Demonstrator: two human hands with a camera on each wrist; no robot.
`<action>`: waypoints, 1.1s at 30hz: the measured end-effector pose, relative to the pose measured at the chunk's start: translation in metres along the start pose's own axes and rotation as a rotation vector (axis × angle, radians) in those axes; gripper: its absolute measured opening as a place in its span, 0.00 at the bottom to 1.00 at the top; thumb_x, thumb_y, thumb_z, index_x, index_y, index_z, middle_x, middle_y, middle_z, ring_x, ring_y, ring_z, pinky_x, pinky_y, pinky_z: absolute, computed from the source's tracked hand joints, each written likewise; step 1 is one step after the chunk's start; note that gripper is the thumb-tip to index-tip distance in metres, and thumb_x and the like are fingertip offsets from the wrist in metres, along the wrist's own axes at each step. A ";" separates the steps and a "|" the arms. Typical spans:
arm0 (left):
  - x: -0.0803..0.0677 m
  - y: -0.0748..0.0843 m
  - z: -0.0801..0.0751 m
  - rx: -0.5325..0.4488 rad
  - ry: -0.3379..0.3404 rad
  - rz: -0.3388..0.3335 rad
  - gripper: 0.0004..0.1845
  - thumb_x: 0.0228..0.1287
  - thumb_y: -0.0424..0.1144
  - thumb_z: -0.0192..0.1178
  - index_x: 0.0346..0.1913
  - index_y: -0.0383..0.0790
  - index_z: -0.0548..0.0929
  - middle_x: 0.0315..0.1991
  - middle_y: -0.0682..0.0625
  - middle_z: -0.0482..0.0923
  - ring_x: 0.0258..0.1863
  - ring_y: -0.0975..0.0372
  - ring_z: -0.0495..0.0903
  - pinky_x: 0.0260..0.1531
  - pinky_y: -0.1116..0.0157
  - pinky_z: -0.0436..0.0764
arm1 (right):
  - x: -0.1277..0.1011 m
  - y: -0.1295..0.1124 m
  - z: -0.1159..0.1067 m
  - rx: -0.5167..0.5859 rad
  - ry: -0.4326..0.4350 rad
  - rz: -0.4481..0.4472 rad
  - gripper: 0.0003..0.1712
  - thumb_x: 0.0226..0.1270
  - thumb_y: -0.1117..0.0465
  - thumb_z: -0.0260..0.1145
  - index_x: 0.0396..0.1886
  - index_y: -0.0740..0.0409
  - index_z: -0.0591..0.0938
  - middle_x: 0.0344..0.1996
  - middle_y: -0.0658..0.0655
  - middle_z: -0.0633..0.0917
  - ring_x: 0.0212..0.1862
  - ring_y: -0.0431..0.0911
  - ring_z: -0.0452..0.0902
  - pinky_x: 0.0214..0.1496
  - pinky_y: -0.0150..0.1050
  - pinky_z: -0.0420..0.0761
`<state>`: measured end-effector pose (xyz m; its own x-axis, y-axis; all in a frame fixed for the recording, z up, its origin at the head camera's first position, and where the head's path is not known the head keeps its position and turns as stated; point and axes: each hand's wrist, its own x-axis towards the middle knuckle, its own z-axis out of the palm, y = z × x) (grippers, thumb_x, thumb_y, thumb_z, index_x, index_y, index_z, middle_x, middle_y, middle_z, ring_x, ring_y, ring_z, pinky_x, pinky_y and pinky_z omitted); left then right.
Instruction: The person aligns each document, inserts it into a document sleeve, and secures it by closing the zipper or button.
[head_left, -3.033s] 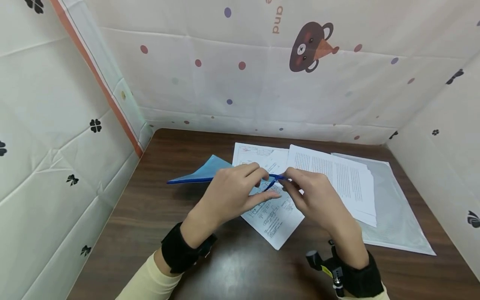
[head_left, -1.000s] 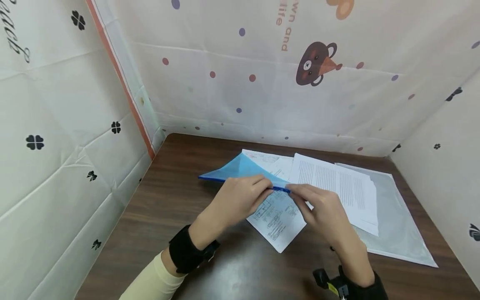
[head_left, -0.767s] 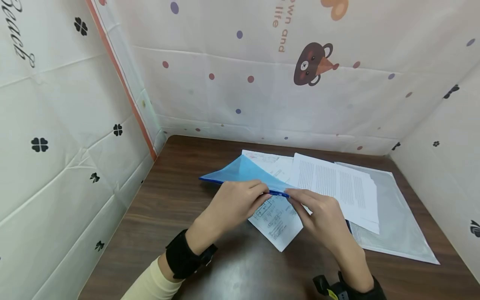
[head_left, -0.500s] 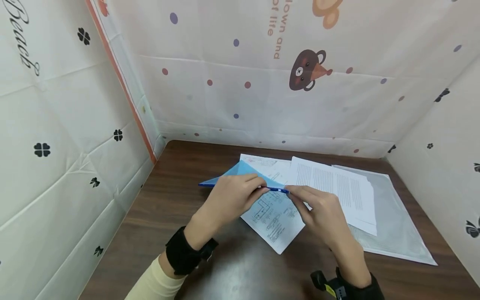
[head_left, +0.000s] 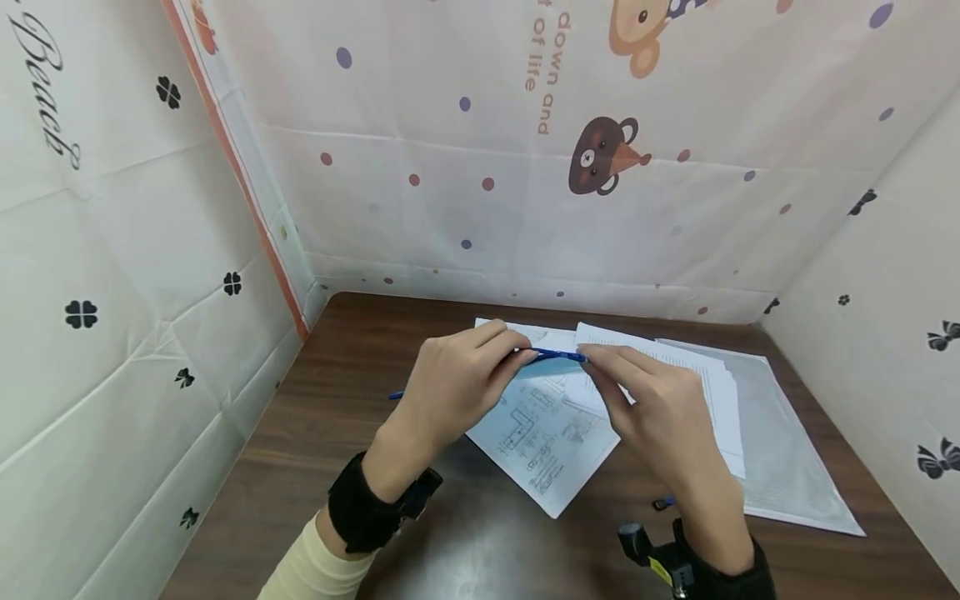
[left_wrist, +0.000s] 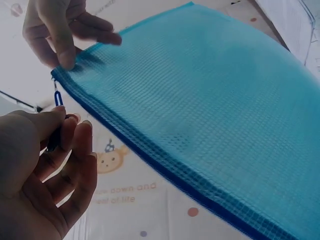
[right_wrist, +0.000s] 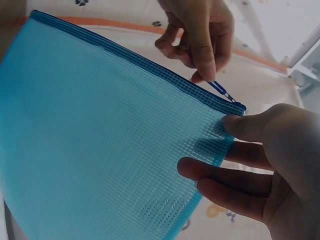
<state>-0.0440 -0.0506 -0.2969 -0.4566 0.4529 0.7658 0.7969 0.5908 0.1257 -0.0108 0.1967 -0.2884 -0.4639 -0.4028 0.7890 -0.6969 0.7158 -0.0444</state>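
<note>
at the centre of the head view both hands hold a blue mesh zip pouch [head_left: 551, 357] edge-on above the bench [head_left: 352, 350]. the left hand [head_left: 450, 387] pinches the zipper pull [left_wrist: 58, 98], and the right hand [head_left: 660, 408] pinches the pouch's corner beside it. printed sheets [head_left: 547, 433] lie on the bench beneath them.

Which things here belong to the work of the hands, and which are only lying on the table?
In use:
- blue mesh zipper pouch
- its zipper pull, pinched by the left hand
- right hand, holding the pouch corner

Lying about:
- diagram sheet
- stack of printed pages
- clear plastic sleeve
- table
</note>
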 end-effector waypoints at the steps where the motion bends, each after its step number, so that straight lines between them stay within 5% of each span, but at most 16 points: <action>1: -0.001 0.001 -0.001 -0.002 0.003 0.001 0.06 0.73 0.41 0.70 0.44 0.42 0.90 0.38 0.53 0.87 0.29 0.67 0.84 0.27 0.72 0.80 | 0.000 -0.002 -0.002 0.001 0.001 0.006 0.17 0.59 0.72 0.77 0.49 0.60 0.92 0.41 0.57 0.93 0.31 0.48 0.90 0.24 0.38 0.80; 6: -0.005 0.008 -0.003 -0.017 -0.009 0.007 0.06 0.73 0.41 0.70 0.44 0.42 0.90 0.36 0.54 0.85 0.28 0.67 0.82 0.27 0.73 0.79 | -0.006 -0.007 -0.006 0.035 0.015 0.026 0.11 0.76 0.61 0.69 0.51 0.60 0.92 0.43 0.57 0.93 0.32 0.51 0.90 0.25 0.40 0.81; 11: -0.013 0.016 -0.003 -0.030 -0.044 0.050 0.05 0.75 0.41 0.68 0.43 0.43 0.89 0.32 0.57 0.81 0.26 0.70 0.79 0.26 0.76 0.75 | -0.019 -0.008 -0.008 0.045 0.016 0.048 0.25 0.87 0.47 0.55 0.52 0.59 0.92 0.43 0.58 0.93 0.30 0.50 0.89 0.24 0.36 0.80; 17: -0.025 0.021 0.001 -0.076 -0.089 0.030 0.04 0.74 0.41 0.69 0.43 0.44 0.88 0.32 0.57 0.81 0.25 0.70 0.77 0.24 0.79 0.69 | -0.035 -0.010 -0.002 0.085 0.018 0.069 0.24 0.86 0.47 0.57 0.51 0.59 0.92 0.44 0.56 0.92 0.25 0.39 0.77 0.23 0.25 0.70; 25: -0.026 0.017 0.002 -0.070 -0.105 0.013 0.06 0.74 0.42 0.69 0.44 0.44 0.89 0.34 0.56 0.84 0.26 0.69 0.79 0.24 0.79 0.71 | -0.041 -0.008 0.003 0.122 -0.015 0.074 0.23 0.86 0.48 0.57 0.52 0.59 0.92 0.44 0.56 0.92 0.26 0.39 0.81 0.24 0.25 0.75; 29: -0.019 0.012 0.000 -0.036 -0.089 0.014 0.06 0.75 0.42 0.68 0.44 0.44 0.89 0.35 0.56 0.84 0.27 0.69 0.82 0.26 0.77 0.74 | -0.036 -0.005 0.003 0.125 -0.033 0.067 0.11 0.76 0.61 0.69 0.52 0.58 0.91 0.43 0.56 0.92 0.28 0.44 0.86 0.23 0.28 0.78; 33: -0.014 0.010 -0.002 -0.024 -0.078 -0.001 0.06 0.75 0.42 0.68 0.45 0.43 0.90 0.36 0.56 0.85 0.28 0.69 0.83 0.26 0.76 0.76 | -0.030 -0.003 0.005 0.112 -0.029 0.060 0.19 0.59 0.72 0.76 0.51 0.58 0.92 0.42 0.55 0.93 0.32 0.48 0.90 0.25 0.33 0.81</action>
<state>-0.0289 -0.0529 -0.3053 -0.4865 0.5036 0.7139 0.8053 0.5754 0.1428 0.0026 0.2033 -0.3153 -0.5212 -0.3790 0.7646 -0.7234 0.6716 -0.1603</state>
